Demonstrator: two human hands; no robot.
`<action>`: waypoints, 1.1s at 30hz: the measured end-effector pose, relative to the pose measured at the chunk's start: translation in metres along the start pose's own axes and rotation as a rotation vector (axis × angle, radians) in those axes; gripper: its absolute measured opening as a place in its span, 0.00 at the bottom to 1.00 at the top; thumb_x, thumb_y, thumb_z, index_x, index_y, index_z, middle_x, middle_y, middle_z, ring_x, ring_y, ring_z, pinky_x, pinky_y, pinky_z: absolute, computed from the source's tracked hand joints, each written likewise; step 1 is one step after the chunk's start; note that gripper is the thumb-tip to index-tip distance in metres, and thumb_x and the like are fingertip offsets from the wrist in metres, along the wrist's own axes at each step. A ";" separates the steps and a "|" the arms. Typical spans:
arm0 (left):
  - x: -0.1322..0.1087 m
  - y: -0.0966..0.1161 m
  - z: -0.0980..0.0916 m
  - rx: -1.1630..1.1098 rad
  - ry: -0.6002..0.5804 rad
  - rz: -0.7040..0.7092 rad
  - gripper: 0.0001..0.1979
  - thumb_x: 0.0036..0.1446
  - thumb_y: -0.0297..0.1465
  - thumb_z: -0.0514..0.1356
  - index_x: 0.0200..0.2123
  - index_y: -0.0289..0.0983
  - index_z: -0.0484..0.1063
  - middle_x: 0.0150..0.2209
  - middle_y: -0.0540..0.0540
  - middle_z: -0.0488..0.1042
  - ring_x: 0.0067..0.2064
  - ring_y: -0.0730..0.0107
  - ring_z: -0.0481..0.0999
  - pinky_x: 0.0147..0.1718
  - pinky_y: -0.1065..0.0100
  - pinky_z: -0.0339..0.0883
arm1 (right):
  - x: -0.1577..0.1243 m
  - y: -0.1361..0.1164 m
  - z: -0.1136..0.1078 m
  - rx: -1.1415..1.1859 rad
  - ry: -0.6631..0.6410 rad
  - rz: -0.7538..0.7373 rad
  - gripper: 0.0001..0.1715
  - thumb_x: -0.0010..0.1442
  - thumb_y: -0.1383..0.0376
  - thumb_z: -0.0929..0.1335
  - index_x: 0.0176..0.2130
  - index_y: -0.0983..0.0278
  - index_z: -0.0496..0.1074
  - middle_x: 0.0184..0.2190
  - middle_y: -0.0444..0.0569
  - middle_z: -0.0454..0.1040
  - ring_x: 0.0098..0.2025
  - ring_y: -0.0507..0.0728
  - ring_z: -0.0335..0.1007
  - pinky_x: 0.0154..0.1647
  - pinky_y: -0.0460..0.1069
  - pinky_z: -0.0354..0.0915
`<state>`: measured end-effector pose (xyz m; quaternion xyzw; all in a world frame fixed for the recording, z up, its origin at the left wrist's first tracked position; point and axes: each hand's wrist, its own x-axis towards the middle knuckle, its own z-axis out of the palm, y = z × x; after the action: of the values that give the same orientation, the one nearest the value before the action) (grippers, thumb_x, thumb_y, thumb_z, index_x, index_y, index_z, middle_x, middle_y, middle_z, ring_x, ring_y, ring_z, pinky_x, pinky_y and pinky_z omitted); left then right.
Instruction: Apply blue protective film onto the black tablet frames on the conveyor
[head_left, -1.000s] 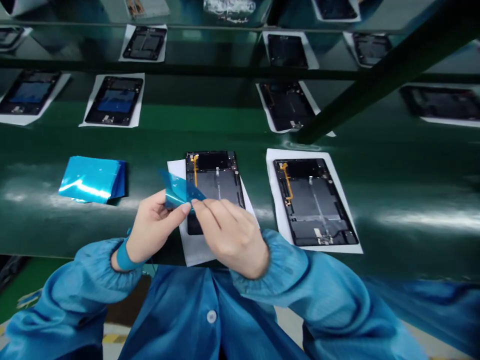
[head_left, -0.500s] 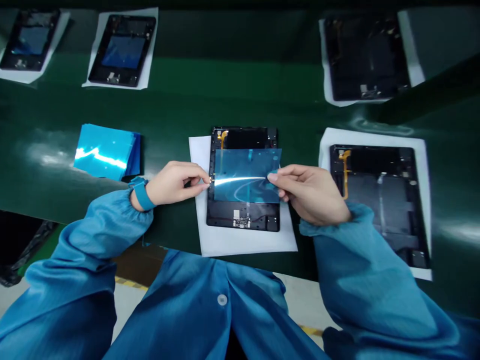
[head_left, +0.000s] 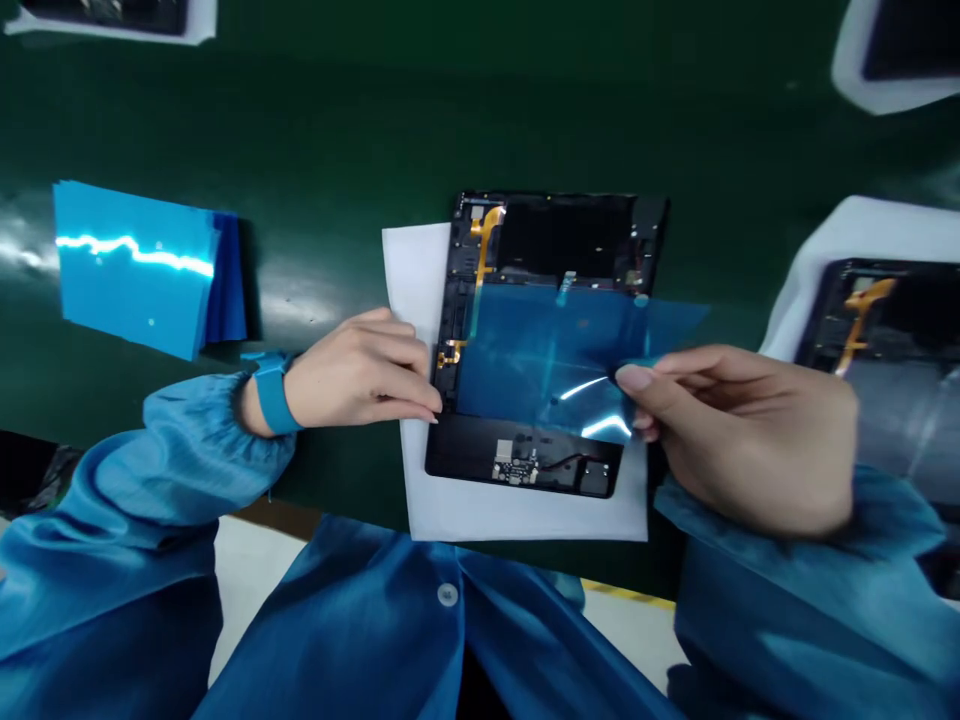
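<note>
An open black tablet housing (head_left: 570, 235) with an orange flex cable lies on a white sheet (head_left: 420, 300) on the green belt. A translucent blue film (head_left: 540, 360) lies over the housing's middle. My right hand (head_left: 742, 430) pinches the film's right edge between thumb and fingers. My left hand (head_left: 360, 370) rests at the housing's left edge, fingertips pressed on the film's left side and the frame.
A stack of blue films (head_left: 139, 265) lies on the green belt (head_left: 337, 130) to the left. Another open housing (head_left: 885, 320) on white paper sits at the right edge. More housings on paper show at the top corners. Blue smock sleeves fill the foreground.
The film, first peeled between both hands near my chest, was stretched flat and lowered onto the housing. The view has moved closer and lower over the housing.
</note>
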<state>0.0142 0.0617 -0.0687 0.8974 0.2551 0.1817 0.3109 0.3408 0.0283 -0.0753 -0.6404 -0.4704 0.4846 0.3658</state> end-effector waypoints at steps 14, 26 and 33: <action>0.003 0.001 -0.002 0.016 0.005 0.035 0.08 0.67 0.38 0.63 0.38 0.43 0.81 0.31 0.52 0.79 0.33 0.73 0.74 0.36 0.66 0.59 | -0.004 -0.016 0.003 -0.250 0.059 -0.041 0.10 0.51 0.60 0.80 0.30 0.61 0.79 0.19 0.40 0.73 0.17 0.49 0.66 0.19 0.44 0.68; 0.001 0.000 -0.001 -0.026 -0.017 -0.027 0.08 0.66 0.40 0.63 0.38 0.46 0.81 0.30 0.52 0.79 0.32 0.73 0.74 0.36 0.64 0.59 | -0.004 -0.024 0.007 -0.250 0.054 -0.002 0.13 0.52 0.57 0.80 0.29 0.61 0.78 0.20 0.41 0.74 0.18 0.50 0.67 0.20 0.47 0.70; 0.002 0.000 -0.002 -0.008 -0.017 -0.011 0.08 0.66 0.40 0.64 0.38 0.45 0.81 0.31 0.52 0.79 0.33 0.73 0.75 0.36 0.64 0.60 | -0.003 -0.020 0.004 -0.236 0.047 -0.015 0.10 0.52 0.60 0.79 0.30 0.61 0.78 0.19 0.41 0.73 0.19 0.49 0.67 0.20 0.45 0.68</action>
<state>0.0150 0.0635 -0.0669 0.8961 0.2569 0.1734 0.3177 0.3314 0.0308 -0.0573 -0.6865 -0.5203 0.4082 0.3025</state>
